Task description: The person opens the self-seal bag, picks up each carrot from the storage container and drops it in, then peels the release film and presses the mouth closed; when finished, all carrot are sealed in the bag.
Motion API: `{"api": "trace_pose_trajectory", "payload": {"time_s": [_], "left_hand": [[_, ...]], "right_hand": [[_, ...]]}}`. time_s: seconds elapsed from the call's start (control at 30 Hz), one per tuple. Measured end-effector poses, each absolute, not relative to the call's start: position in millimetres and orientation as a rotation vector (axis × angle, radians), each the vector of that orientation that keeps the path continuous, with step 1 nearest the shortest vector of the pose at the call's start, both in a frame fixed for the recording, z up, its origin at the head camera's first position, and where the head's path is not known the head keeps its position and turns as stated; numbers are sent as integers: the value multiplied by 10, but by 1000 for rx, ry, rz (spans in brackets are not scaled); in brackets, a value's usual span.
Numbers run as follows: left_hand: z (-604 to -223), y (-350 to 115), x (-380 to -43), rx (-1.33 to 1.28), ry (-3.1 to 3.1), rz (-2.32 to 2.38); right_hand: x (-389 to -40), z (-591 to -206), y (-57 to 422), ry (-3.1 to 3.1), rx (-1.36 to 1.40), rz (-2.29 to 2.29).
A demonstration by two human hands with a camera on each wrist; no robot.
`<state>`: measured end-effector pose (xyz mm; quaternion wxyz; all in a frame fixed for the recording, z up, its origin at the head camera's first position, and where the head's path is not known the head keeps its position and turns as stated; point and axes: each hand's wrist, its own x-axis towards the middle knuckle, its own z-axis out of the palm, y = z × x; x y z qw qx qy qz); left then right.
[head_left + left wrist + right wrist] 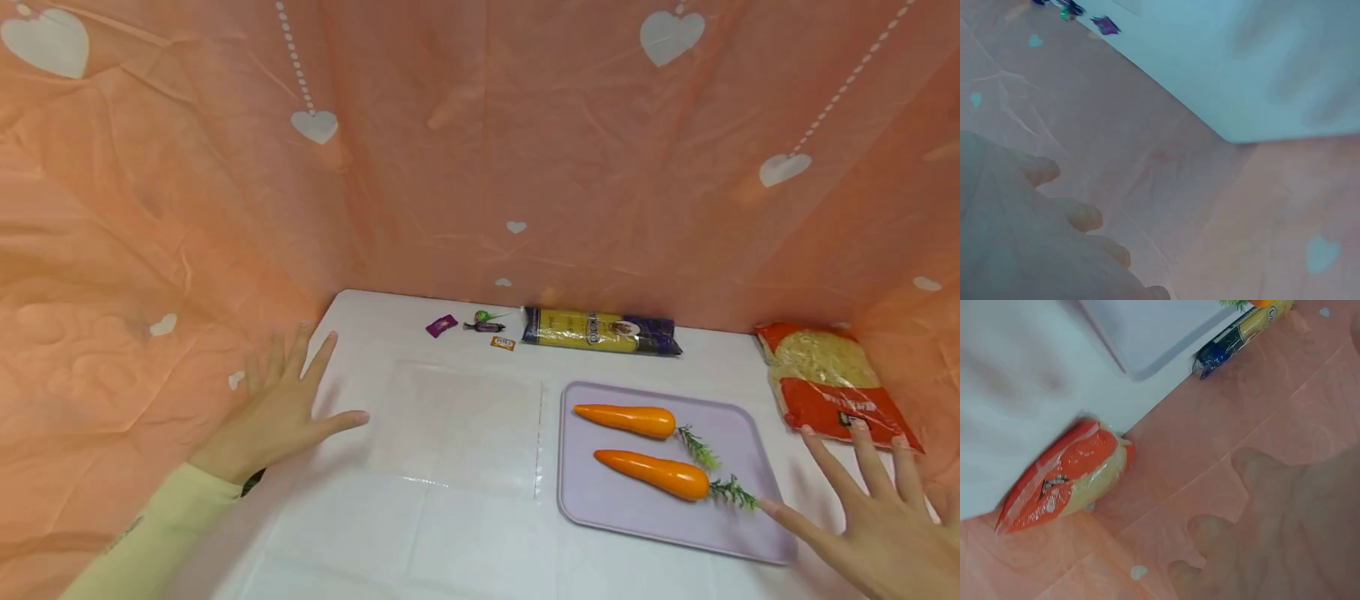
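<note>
Carrots (pixel 626 420), 2, lay on the lilac tray (pixel 615 508), near right. Your left hand (pixel 281 412) and right hand (pixel 881 521) were spread, holding nothing. Risk: a low right-thumb sweep could've snagged the near carrot (pixel 652 475) by its greens (pixel 735 493).

Right hand (pixel 888 533): cut off at the right and bottom of my head view.
Left hand (pixel 277 421): in its own wrist view, cut by the left and bottom edges.
Left sleeve (pixel 153 529): runs off the bottom; its marking is too small for me to read.
Dark thing (pixel 252 482): mostly hidden below my left wrist; I can't identify it.
Red bag (pixel 836 392): my fingertips cover bits of its lower edge.
</note>
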<state>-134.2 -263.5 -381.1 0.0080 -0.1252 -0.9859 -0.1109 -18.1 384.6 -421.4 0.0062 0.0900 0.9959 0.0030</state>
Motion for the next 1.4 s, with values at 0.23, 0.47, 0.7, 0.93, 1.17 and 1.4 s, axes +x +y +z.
{"api": "trace_pose_trajectory", "payload": {"time_s": [0.23,0.47,0.7,0.93,1.17,1.4], "left_hand": [[-3999,-2263,-1489,-554,-3090,-384],[-4206,-1696,-1607,-885,-2973,-386],[-4341,-1117,-1677,-1091,-2960,-459],[-4377,-776,-1724,-1161,-3025,-538],[-4436,-694,-1712,-1157,-3082,-542],[-4544,-659,-1658,-1157,-3072,-510]], "right_hand": [[-264,-4254,3773,3140,119,-78],[-317,-4251,3549,3228,-263,-468],[-347,-4253,3344,3227,-302,-600],[-368,-4324,3242,3250,-331,-536],[-421,-4369,3202,3069,-186,-518],[-468,-4425,3205,3071,-202,-457]]}}
